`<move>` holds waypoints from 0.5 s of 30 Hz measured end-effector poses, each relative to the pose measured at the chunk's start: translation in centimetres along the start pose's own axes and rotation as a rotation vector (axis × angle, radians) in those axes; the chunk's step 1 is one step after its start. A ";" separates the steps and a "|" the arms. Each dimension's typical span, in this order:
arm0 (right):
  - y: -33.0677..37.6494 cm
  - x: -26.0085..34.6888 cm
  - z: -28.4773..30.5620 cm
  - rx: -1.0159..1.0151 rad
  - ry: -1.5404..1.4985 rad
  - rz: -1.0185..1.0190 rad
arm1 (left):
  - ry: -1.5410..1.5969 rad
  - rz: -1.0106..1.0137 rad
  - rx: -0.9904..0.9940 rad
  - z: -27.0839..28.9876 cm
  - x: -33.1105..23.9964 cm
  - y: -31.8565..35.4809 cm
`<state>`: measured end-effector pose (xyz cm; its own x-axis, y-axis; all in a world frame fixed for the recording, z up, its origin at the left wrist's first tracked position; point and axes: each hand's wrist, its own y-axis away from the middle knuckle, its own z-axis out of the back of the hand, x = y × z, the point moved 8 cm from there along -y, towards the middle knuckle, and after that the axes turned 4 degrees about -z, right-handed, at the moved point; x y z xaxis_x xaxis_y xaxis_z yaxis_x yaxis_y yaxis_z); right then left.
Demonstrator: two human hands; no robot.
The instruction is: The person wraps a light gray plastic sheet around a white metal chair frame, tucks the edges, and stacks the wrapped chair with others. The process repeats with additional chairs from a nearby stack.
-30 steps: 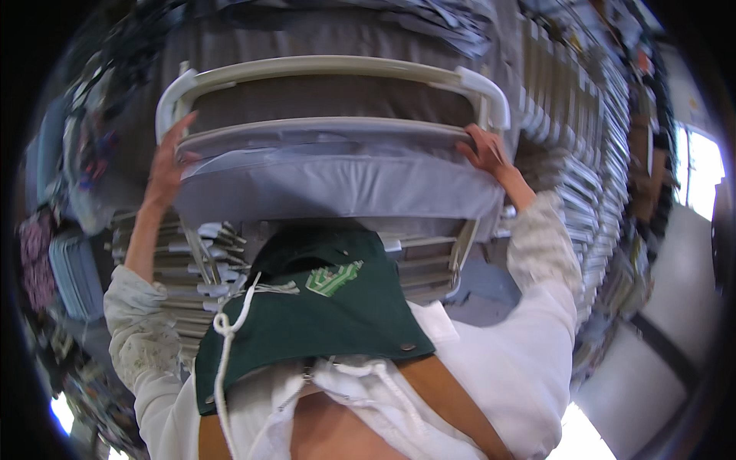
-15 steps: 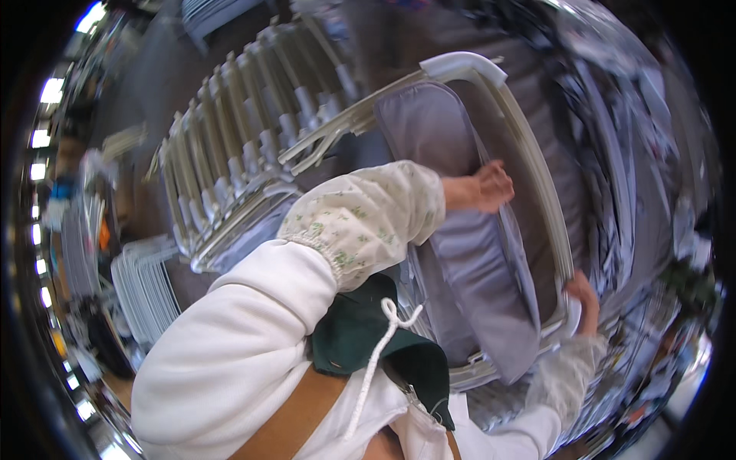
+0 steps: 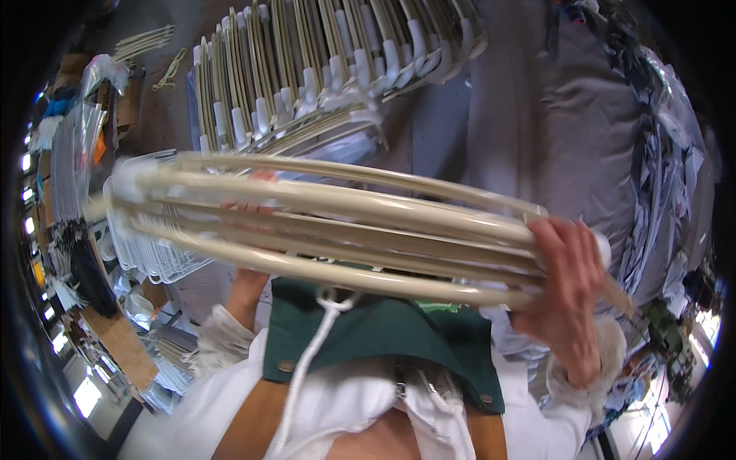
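The cream frame point(image 3: 330, 230) looks like glossy, smooth painted metal tubing, though blur obscures it; the green apron point(image 3: 383, 337) is matt cloth.

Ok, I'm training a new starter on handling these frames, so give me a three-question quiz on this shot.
1. True or false: both hands grip the cream tubular frame.
2. What stands stacked behind the frame? A) cardboard boxes B) a row of similar frames C) buckets
3. What colour is the apron below the frame?

Key:
1. True: the right hand wraps its right end, and the left hand shows behind its bars.
2. B, the stacked frames.
3. Dark green.
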<state>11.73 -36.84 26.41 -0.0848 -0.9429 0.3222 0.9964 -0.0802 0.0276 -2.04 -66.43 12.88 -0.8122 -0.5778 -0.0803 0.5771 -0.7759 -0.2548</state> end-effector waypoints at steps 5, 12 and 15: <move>-9.3 10.9 -16.6 0.040 0.044 0.391 | 0.090 0.411 -0.044 -8.3 12.6 17.7; -19.1 11.1 -45.4 0.206 0.003 0.477 | 0.253 0.516 0.204 -31.6 18.1 29.6; -20.8 9.5 -56.1 0.277 0.009 0.452 | 0.217 0.607 0.319 -41.3 21.3 31.6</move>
<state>-9.78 -62.32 -24.19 0.3544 -0.8666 0.3513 0.8961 0.4221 0.1372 -4.64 -92.84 -36.68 -0.3200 -0.8929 -0.3166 0.9020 -0.3894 0.1866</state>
